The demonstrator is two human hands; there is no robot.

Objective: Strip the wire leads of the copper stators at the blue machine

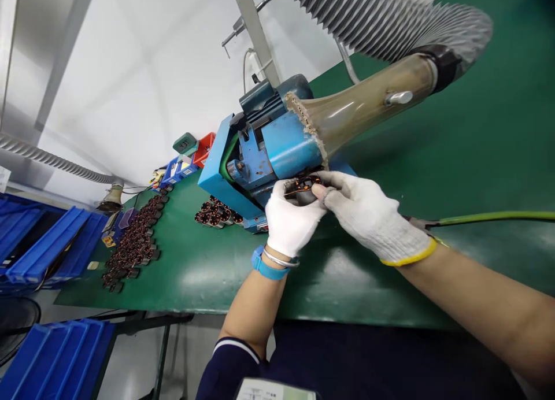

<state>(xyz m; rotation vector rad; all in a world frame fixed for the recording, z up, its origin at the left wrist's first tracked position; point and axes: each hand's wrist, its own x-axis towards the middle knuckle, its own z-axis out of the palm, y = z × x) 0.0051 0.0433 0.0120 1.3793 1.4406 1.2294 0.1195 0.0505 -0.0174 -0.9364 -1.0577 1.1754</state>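
A small dark motor stator (302,185) with orange copper windings sits between my two gloved hands, just in front of the blue belt-driven machine (291,144). My left hand (291,219), in a white glove, is closed around its near left side. The bare thumb tip of my right hand (362,212) presses its right side, with the gloved fingers curled behind. Part of the stator is hidden by my fingers, and I cannot tell whether it touches the machine. More stators (215,213) are grouped beside the machine's left side.
A long pile of stators (135,238) covers the left of the green table (208,278). A clear duct (368,102) joins a grey flexible hose (390,21). A green air line (494,217) runs in from the right. Blue trays (47,250) stand at the left.
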